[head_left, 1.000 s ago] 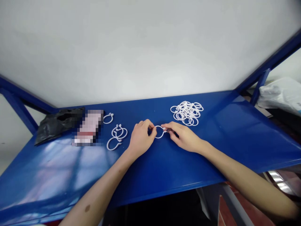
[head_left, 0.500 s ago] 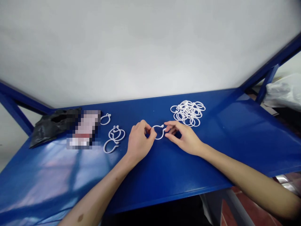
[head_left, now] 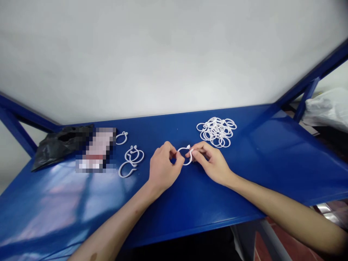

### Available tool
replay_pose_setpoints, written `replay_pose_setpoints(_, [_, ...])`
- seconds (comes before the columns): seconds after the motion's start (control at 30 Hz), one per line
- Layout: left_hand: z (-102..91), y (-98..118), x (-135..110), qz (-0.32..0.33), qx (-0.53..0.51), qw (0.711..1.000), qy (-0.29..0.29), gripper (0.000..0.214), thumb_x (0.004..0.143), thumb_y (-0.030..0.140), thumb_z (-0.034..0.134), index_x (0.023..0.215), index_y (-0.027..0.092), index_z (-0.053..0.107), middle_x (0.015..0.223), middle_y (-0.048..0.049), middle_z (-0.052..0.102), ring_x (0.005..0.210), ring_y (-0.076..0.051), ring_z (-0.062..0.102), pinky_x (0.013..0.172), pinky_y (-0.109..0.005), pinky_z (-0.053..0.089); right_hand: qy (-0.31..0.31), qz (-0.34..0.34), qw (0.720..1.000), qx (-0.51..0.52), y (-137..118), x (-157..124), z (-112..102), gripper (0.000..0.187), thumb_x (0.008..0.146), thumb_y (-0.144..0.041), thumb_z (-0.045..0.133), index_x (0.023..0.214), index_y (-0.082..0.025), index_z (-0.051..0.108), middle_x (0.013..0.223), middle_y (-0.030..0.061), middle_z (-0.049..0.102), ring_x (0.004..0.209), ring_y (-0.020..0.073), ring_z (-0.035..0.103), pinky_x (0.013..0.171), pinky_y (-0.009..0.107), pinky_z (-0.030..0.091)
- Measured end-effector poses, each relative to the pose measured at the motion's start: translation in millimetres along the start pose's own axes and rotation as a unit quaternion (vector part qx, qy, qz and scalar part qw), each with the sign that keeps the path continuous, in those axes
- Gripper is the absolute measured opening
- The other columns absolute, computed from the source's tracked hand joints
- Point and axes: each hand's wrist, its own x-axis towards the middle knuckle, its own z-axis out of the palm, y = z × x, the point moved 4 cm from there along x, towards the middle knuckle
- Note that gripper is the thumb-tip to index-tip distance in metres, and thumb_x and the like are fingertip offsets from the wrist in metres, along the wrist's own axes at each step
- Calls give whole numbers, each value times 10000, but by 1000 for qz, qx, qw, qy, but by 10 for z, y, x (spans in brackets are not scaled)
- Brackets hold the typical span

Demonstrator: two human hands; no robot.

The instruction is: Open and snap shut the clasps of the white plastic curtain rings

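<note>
My left hand (head_left: pixel 167 165) pinches the left side of a white plastic curtain ring (head_left: pixel 187 164) just above the table. The ring has a gap at its upper right, with a small knob at one end. At that gap, my right hand (head_left: pixel 210 159) grips the free end between thumb and fingers. Left of my hands lie several opened curtain rings (head_left: pixel 126 176), some overlapping. Beyond my right hand is a heaped pile of curtain rings (head_left: pixel 216 133), tangled over each other.
The blue table (head_left: pixel 174 214) meets a pale wall (head_left: pixel 174 58) at the back. On the left lie a crumpled black plastic bag (head_left: pixel 53 146) and a pixelated flat object (head_left: pixel 96 148). Blue frame bars (head_left: pixel 307 96) rise at both sides, with a clear plastic bag (head_left: pixel 327 108) beyond the right one.
My right hand has closed from loosely spread fingers onto the ring's free end. My left hand keeps its pinch and has shifted slightly right and nearer.
</note>
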Motion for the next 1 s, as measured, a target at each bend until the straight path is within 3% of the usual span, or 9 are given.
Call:
replay_pose_setpoints(0.07, [-30, -2, 4, -14, 8, 1000, 23, 139, 821, 237, 585, 734, 233, 476, 628, 32, 555, 593, -149, 523, 577, -296, 374, -13, 1, 1000, 11, 1, 1, 6, 234, 1015, -431, 516, 1015, -218, 613, 908, 34, 747, 793, 146, 711, 742, 305, 582])
replay_pose_setpoints(0.17, [-70, -4, 23, -20, 15, 998, 52, 156, 823, 238, 588, 729, 233, 464, 625, 36, 554, 574, -143, 506, 582, -302, 374, -14, -16, 1000, -7, -35, -8, 21, 216, 951, -425, 633, 1007, -219, 604, 913, 34, 744, 805, 157, 717, 743, 311, 587])
replay_pose_setpoints(0.27, [-64, 6, 28, -3, 27, 998, 56, 157, 822, 222, 584, 730, 232, 457, 631, 35, 557, 595, -149, 520, 617, -317, 389, -9, -35, 999, -32, -68, -17, 37, 218, 891, -384, 715, 986, -227, 598, 921, 32, 741, 788, 161, 716, 711, 311, 587])
replay_pose_setpoints(0.4, [-24, 1, 11, 4, 15, 999, 47, 134, 842, 238, 588, 767, 229, 478, 674, 23, 586, 648, -160, 562, 644, -322, 422, 9, -37, 999, -35, -49, -6, 25, 141, 930, -342, 663, 979, -232, 591, 928, 30, 745, 818, 162, 727, 711, 303, 582])
replay_pose_setpoints(0.57, [48, -9, 22, 0, -108, 994, -35, 114, 854, 231, 610, 877, 223, 498, 743, 31, 637, 615, -116, 578, 612, -267, 453, 40, -53, 997, -40, -15, 44, -30, 114, 935, -292, 635, 1016, -224, 593, 895, 26, 741, 804, 157, 721, 707, 299, 574])
replay_pose_setpoints(0.77, [129, -40, 44, -41, -230, 961, -150, 194, 925, 333, 583, 1087, 229, 605, 844, 7, 728, 685, -124, 638, 662, -265, 499, 58, -98, 985, -133, -23, 69, -80, 99, 967, -254, 574, 1019, -225, 654, 914, 27, 710, 811, 155, 693, 723, 316, 560])
replay_pose_setpoints(1.0, [187, -155, 45, -122, -309, 932, -146, 222, 881, 375, 649, 1022, 208, 692, 834, -13, 756, 656, -135, 632, 658, -275, 512, 49, -140, 978, -149, -45, 75, -82, 85, 971, -243, 616, 1041, -227, 662, 894, 12, 688, 778, 135, 663, 698, 289, 540])
